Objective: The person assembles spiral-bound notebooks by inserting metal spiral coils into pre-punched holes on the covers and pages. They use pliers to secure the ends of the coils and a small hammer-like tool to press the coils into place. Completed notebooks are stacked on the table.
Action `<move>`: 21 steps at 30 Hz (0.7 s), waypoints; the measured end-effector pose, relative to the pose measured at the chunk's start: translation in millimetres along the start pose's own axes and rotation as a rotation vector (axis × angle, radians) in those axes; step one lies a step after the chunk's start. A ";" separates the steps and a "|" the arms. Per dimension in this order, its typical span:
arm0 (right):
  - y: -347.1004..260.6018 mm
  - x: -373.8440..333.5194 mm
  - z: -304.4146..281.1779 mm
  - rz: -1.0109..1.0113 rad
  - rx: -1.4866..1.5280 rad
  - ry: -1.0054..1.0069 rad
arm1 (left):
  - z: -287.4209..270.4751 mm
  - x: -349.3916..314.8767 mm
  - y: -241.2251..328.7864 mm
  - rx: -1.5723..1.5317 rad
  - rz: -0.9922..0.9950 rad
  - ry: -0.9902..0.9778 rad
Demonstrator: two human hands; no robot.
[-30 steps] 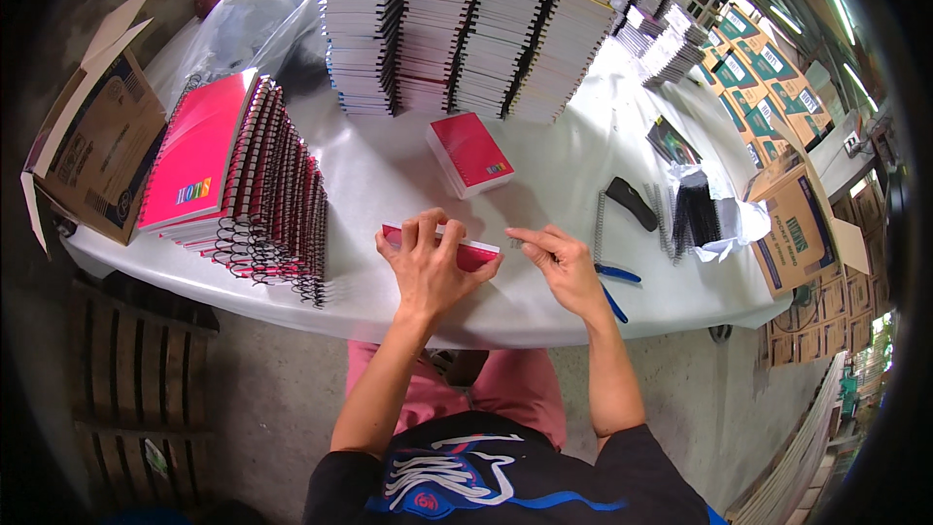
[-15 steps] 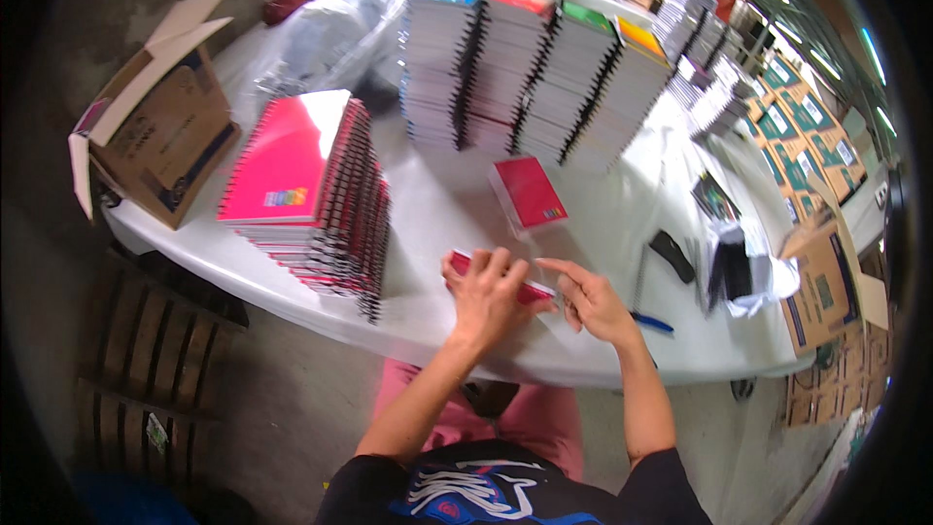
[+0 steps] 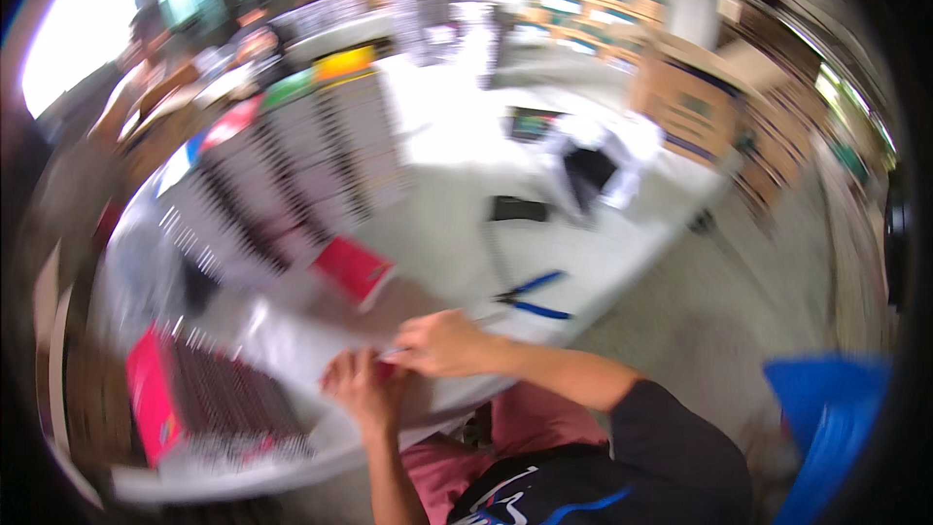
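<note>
Low at the table's near edge, my left hand is closed round a small red notebook, mostly hidden by the fingers and smeared by motion. My right hand comes in from the right, fingers pressed together at the notebook's upper edge; what they pinch is not clear. Just beyond lies a small red-covered pad. Blue-handled pliers rest to the right of my right hand, handles spread. A black flat object lies farther off.
A stack of red spiral notebooks stands at left. Tall notebook stacks with coloured covers stand behind. A white plastic bag with black contents and a cardboard box are at right. Co-workers are at back left.
My view has swung to the right, so the table things appear farther left. My right hand, earlier apart with a finger pointed, now meets the notebook edge. The left keeps hold.
</note>
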State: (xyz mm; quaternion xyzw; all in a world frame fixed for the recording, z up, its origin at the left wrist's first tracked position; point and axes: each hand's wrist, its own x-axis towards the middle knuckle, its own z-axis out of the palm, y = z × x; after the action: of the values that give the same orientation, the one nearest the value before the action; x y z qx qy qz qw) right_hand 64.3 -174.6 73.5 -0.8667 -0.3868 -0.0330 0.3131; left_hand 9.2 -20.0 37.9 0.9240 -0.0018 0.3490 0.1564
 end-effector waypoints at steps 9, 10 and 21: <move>2.4 -10.3 -1.7 -0.047 -0.224 -0.046 | 3.0 -4.4 -3.7 0.082 0.032 -0.013; 8.8 -0.3 -9.0 -0.022 -0.137 -0.267 | -1.2 -2.9 -8.6 0.092 0.025 -0.039; 212.0 -36.4 -73.8 0.537 -0.552 0.225 | -13.3 -0.8 -0.2 -0.012 0.104 -0.050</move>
State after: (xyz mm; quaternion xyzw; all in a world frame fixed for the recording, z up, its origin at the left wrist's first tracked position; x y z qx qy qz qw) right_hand 199.0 -347.2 12.1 -0.9796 -0.0863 -0.1473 0.1062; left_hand 0.0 -16.0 46.7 0.9301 -0.0556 0.3334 0.1435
